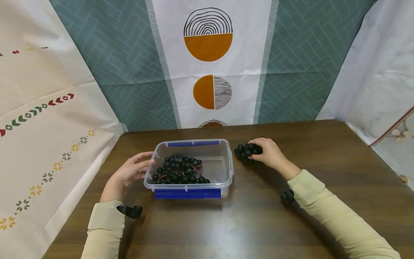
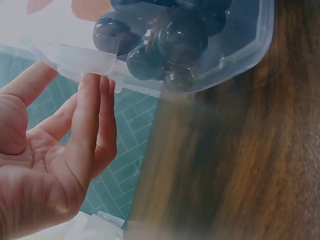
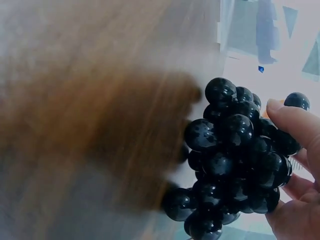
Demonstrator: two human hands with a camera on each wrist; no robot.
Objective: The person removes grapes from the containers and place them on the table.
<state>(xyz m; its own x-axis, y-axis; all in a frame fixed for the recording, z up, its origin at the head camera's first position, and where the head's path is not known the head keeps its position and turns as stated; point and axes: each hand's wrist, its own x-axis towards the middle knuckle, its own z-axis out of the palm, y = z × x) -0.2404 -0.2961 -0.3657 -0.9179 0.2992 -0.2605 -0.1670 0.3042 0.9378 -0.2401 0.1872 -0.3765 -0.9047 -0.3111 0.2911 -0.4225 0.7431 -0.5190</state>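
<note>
In the head view my right hand (image 1: 268,153) grips a bunch of dark grapes (image 1: 243,151) just right of the plastic container. The right wrist view shows the thumb and fingers on one side of the grape bunch (image 3: 230,150), close over the table; whether it touches the wood I cannot tell. My left hand (image 1: 130,171) is at the left wall of the clear container (image 1: 216,167), which has blue clips. Its fingers (image 2: 89,112) are extended, with the tips touching a clear side flap in the left wrist view. More dark grapes (image 1: 181,172) lie in the container's left part.
The container stands on a dark brown wooden table (image 1: 194,230). Behind the table hangs a teal and white patterned cloth (image 1: 136,72). Pale cloths border the left and right sides. A black wrist camera (image 1: 130,211) juts out from the left sleeve.
</note>
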